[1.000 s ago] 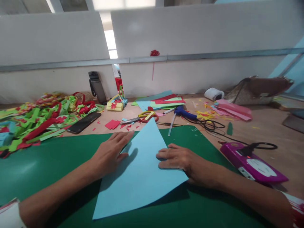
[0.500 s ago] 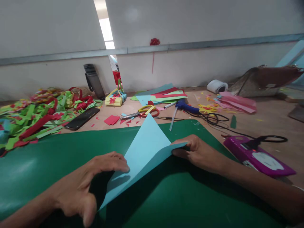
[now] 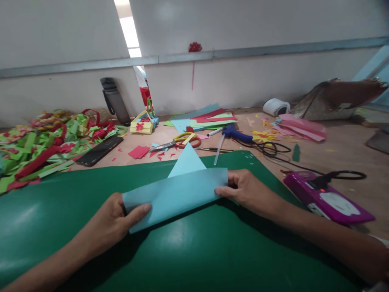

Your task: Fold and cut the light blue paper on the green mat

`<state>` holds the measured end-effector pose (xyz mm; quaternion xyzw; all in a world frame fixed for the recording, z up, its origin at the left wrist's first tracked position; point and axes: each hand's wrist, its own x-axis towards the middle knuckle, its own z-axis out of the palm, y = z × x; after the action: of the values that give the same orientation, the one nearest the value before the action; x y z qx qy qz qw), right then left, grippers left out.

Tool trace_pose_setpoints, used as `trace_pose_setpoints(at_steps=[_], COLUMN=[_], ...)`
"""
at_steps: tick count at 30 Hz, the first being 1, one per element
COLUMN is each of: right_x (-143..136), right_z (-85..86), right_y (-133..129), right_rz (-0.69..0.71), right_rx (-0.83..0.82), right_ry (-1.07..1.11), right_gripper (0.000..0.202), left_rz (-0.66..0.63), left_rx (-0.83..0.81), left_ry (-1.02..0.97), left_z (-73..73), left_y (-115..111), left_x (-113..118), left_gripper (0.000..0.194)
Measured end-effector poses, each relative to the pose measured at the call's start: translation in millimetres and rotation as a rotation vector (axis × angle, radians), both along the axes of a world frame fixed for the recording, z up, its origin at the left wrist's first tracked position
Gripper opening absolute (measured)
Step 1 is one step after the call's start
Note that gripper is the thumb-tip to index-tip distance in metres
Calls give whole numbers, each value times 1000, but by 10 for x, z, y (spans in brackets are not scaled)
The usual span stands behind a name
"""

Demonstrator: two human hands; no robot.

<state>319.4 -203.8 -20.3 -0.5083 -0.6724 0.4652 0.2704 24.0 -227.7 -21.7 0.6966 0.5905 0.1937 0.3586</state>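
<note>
A sheet of light blue paper (image 3: 176, 194) is held between my two hands above the green mat (image 3: 194, 255). Its near part is folded up into a broad band, and a pointed corner sticks up behind it. My left hand (image 3: 121, 217) pinches the band's left end, thumb on the front face and fingers behind. At the right end my right hand (image 3: 240, 186) grips the edge between thumb and curled fingers. The fingers behind the paper are partly hidden.
Scissors (image 3: 197, 140), a blue glue gun (image 3: 237, 134) and a black phone (image 3: 100, 151) lie beyond the mat. Green and red paper strips (image 3: 39, 150) are heaped at left, near a grey bottle (image 3: 117, 103). A purple power box (image 3: 328, 198) sits at right.
The paper's near part has been folded up and faces me as a band. My left hand has moved from lying open on the sheet to pinching its left end.
</note>
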Motion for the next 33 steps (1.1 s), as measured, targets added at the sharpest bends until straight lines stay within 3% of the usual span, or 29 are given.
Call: trace_pose_setpoints(at_steps=[10, 14, 19, 22, 27, 31, 33], right_x=[-37, -45, -36, -55, -103, -130, -137], right_z=[-82, -54, -50, -69, -91, -92, -90], right_y=[-8, -31, -8, 7, -19, -50, -57], right_rz=[-86, 2, 109, 52, -29, -65, -85], right_rx=[55, 32, 73, 61, 145, 137, 132], right_ry=[-7, 53, -46, -47, -125, -172, -216], right_gripper=[15, 27, 10, 5, 17, 18, 29], left_rz=[163, 188, 183, 214, 196, 148, 143], left_rx=[14, 44, 66, 43, 18, 54, 82], left_ry=[46, 6, -29, 20, 104, 96, 119], left_z=[-59, -19, 32, 30, 4, -21, -40], left_y=[41, 77, 71, 47, 14, 37, 62], left_x=[-6, -24, -33, -49, -45, -15, -9], left_gripper=[43, 40, 41, 45, 52, 44, 40])
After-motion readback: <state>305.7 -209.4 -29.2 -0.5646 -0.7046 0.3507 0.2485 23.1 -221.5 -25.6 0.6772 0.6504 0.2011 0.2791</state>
